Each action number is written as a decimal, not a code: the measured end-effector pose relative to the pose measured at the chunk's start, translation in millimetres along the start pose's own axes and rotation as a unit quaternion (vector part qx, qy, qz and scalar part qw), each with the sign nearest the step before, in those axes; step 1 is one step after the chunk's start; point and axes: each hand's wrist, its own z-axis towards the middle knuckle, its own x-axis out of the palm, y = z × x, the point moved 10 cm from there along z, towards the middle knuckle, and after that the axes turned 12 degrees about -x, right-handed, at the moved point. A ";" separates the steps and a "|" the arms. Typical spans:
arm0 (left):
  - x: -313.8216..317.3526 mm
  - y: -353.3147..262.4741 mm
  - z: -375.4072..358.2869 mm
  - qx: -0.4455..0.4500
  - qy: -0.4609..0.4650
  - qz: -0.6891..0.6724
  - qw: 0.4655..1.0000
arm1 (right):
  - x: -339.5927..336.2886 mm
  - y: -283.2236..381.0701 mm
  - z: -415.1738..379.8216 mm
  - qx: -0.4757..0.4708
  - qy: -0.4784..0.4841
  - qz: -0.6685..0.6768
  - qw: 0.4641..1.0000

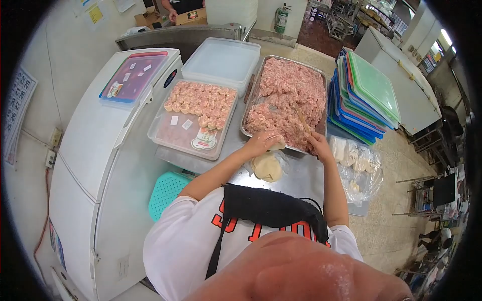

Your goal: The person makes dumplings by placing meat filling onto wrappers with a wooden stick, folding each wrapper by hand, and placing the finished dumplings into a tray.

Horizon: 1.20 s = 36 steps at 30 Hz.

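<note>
My left hand (261, 144) holds a thin round dough wrapper (276, 142) at the near edge of a metal tray. Ground meat (291, 90) fills much of that tray (243, 125). In my right hand (318, 144) is a thin wooden stick (303, 120), its far end in the meat. A stack of pale round wrappers (267, 167) lies on the metal table just below my left hand. To the left, a clear plastic container (165, 131) carries rows of small meat dumplings (201, 100) and white labels.
Empty-looking clear containers (221, 57) stand behind the dumplings. Stacked coloured lids (374, 90) and bagged wrappers (356, 163) are on the right. A white freezer (120, 150) and a teal basket (168, 193) are left. Another person's hand (172, 16) shows at the back.
</note>
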 end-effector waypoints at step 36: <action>16.9 -1.9 -16.8 -0.033 0.126 0.244 0.961 | 2.2 6.3 -3.6 0.009 -0.004 -0.014 1.000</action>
